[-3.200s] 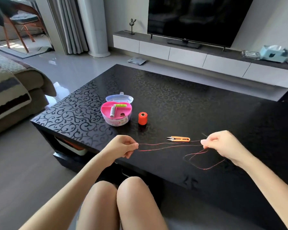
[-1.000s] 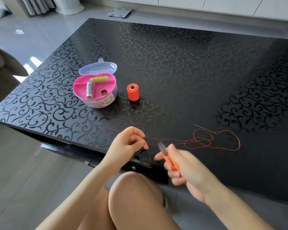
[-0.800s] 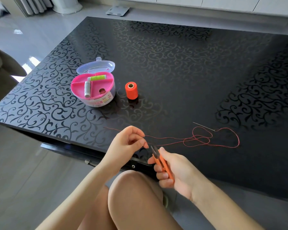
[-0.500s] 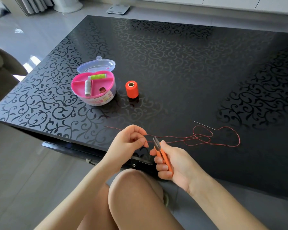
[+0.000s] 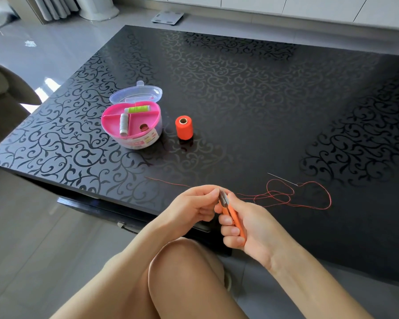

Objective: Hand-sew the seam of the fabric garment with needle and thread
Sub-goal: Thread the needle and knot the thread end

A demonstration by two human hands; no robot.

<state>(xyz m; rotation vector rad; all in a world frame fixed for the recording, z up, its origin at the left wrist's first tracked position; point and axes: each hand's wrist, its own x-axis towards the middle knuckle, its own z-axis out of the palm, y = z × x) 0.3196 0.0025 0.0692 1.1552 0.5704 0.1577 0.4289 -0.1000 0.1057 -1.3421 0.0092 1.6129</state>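
My left hand pinches the red thread at the table's near edge. Held in my right hand are orange thread snips, their blades up against my left fingertips at the thread. From there the thread runs right in loose loops over the black table to a thin needle lying flat. A short tail of thread lies to the left of my left hand. No fabric garment is in view.
A pink sewing box with its clear lid open holds a green and a grey spool, left of centre. An orange thread spool stands upright beside it. My knees are below the table edge. A sofa arm is at far left.
My right hand dropped the needle end of the thread, picked up the snips and brought their blades up to my left fingertips. The camera tilted down towards the table.
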